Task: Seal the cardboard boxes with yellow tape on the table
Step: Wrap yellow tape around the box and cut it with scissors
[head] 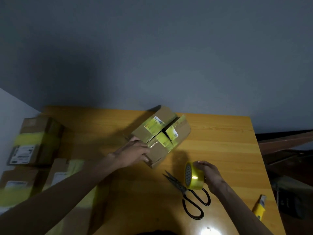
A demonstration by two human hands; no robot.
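Observation:
A cardboard box lies at an angle in the middle of the wooden table. Its top flaps carry old yellow tape and a split white label, and the centre seam gapes a little. My left hand grips the box's near left corner, fingers wrapped over the edge. My right hand holds a roll of yellow tape just above the table, to the right of the box and in front of it.
Black scissors lie shut on the table under the tape roll. A yellow utility knife sits near the table's right edge. Several taped cardboard boxes are stacked at the left, blurred.

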